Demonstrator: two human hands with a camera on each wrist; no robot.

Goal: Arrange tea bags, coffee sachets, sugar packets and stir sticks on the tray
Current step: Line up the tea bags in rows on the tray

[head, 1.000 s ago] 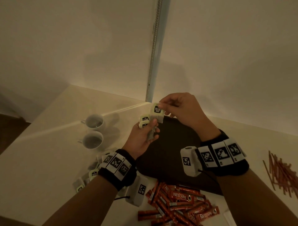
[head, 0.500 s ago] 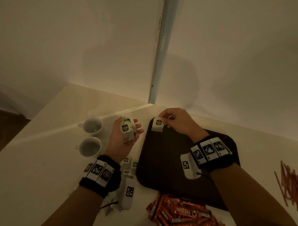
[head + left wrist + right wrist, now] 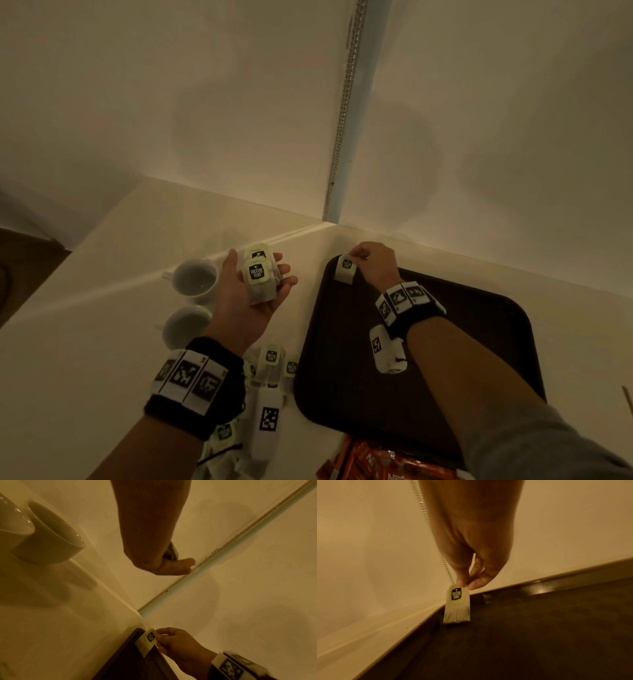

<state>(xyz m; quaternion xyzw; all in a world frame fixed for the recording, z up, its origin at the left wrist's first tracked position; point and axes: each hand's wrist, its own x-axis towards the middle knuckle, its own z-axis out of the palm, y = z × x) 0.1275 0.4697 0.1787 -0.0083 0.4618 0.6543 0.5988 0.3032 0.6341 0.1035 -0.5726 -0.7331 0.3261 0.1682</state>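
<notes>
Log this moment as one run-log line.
right hand: pinches tea bag at tray far-left corner | left hand: holds spare tea bags | tray otherwise bare

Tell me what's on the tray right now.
One tea bag at the tray's far left corner, pinched by the right hand. The right forearm covers part of the tray; nothing else shows.

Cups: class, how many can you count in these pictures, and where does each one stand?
2. Both stand on the table left of the tray: the far cup beside the left hand, the near cup just in front of it. None seem hidden.
</notes>
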